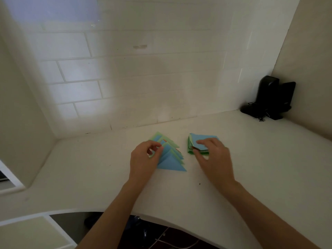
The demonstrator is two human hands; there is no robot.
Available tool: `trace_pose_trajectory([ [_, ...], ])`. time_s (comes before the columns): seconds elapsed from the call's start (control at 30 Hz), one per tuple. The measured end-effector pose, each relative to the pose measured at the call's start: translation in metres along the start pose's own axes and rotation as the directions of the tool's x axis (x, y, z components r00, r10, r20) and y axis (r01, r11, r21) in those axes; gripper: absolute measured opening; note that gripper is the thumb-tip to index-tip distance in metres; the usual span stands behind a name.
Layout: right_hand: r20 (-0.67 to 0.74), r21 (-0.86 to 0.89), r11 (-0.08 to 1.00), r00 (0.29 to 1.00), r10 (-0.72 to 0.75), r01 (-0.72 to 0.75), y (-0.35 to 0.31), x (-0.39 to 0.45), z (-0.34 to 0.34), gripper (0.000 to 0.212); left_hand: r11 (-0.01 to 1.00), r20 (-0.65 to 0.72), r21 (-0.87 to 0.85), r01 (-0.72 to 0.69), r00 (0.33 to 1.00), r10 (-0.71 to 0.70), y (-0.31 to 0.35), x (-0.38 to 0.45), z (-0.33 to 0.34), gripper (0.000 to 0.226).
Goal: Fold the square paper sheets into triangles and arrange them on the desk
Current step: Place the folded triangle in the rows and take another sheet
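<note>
The folded triangles (170, 157) are light blue and pale green (a sliver of orange-red shows between them). The stack of square sheets (201, 143) is blue-topped with green edges. The desk (251, 159) is plain white.

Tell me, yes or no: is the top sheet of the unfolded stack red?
No: the top sheet of the stack under the right hand is light blue.

- Two bare forearms are showing, entering from the lower edge; no sleeve is covering either one as far as the frame reaches.
- Left hand (143, 157): it is wearing no glove, ring or band on the parts showing.
- Right hand (213, 155): it is likewise going ungloved, with wrist uncovered; its outline is appearing slightly blurred.
</note>
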State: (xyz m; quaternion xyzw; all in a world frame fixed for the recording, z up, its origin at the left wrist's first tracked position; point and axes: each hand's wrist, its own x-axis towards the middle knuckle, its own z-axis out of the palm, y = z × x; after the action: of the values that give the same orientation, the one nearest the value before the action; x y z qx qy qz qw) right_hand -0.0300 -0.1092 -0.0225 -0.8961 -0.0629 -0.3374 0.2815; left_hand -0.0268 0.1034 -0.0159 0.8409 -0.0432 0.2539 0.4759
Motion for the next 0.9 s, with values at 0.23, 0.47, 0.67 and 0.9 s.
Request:
trace_pose_trajectory([
  [0.23, 0.283, -0.144, 0.99, 0.959, 0.03, 0.012, 0.034, 0.02, 0.007, 0.044, 0.992, 0.08, -0.033, -0.124, 0.989, 0.126, 0.034, 0.007, 0.031, 0.004],
  [0.47, 0.173, -0.277, 0.961, 0.984, 0.03, 0.019, 0.037, 0.019, 0.015, 0.013, 0.939, 0.205, 0.063, -0.338, 0.925, 0.319, 0.042, -0.007, 0.06, 0.005],
  [0.67, 0.089, -0.252, 0.966, 0.995, -0.043, 0.064, 0.048, 0.019, 0.012, 0.013, 0.91, 0.231, 0.144, -0.389, 0.907, 0.351, 0.034, -0.011, 0.075, 0.011],
  [0.9, -0.049, -0.114, 0.988, 0.993, -0.108, 0.102, 0.051, 0.025, -0.052, 0.011, 0.865, 0.155, 0.221, -0.45, 0.892, 0.424, 0.047, -0.007, 0.061, 0.008],
])
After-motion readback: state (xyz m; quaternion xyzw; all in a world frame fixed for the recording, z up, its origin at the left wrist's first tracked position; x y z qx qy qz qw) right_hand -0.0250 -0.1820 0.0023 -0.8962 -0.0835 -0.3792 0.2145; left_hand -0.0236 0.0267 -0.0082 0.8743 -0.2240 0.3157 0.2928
